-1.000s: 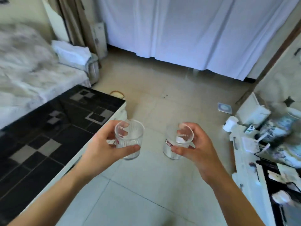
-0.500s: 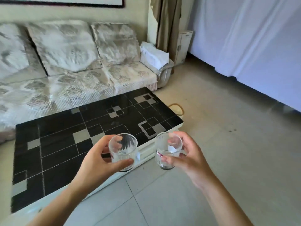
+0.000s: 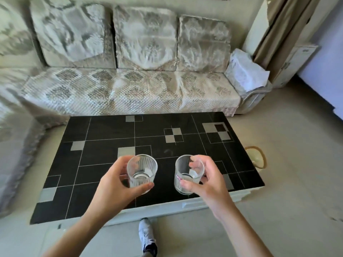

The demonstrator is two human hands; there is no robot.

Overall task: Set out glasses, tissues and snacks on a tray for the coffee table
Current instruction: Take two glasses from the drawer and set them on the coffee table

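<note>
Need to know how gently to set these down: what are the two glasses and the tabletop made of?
Left glass and right glass: clear glass by the look, see-through, with ribbed walls. Tabletop: glossy black with grey squares and thin pale lines, likely glass or polished tile; hard either way.

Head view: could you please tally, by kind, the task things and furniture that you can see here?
Drinking glasses: 2, a ribbed glass in the left hand and a red-marked glass in the right hand
Tissue packs: 1, on the sofa arm
Coffee tables: 1
Sofas: 1
Total: 5
</note>
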